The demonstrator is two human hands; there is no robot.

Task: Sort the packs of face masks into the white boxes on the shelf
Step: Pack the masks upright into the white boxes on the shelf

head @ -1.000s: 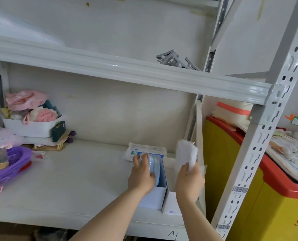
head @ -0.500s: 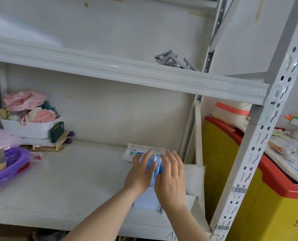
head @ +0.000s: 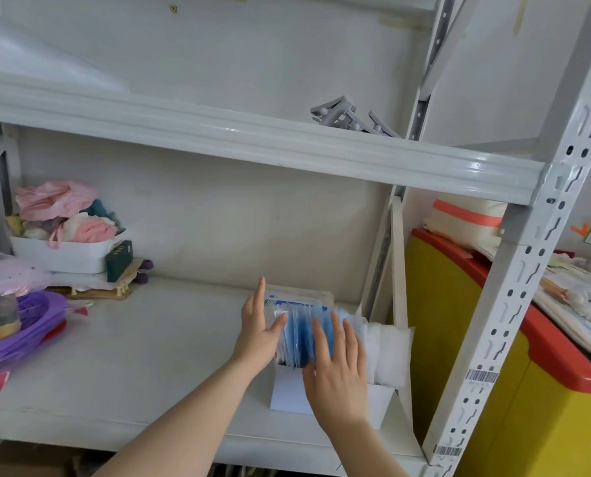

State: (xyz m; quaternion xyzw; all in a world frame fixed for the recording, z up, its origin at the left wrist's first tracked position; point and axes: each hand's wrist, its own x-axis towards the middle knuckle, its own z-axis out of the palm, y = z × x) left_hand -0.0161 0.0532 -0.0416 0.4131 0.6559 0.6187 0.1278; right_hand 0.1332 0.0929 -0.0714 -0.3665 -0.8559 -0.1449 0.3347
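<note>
Sorting in progress on the shelf [head: 132, 356], read left to right. The left hand [head: 258, 333], grip released and fingers straight, presses flat against the left face of the blue packs [head: 299, 335], which stand upright in the left white box [head: 289, 394]. The right hand [head: 339, 376], also released, lays straight fingers over their right side. Beside it, the white packs [head: 388, 352] stand in the right white box [head: 380, 404].

Both colours appear sorted and only squaring-up seems left. One flat pack [head: 301, 297] lies behind the boxes, apparently unsorted.

A second earlier the left hand curled round the blue packs and the right hand held a white pack above its box. Now neither hand holds anything.
</note>
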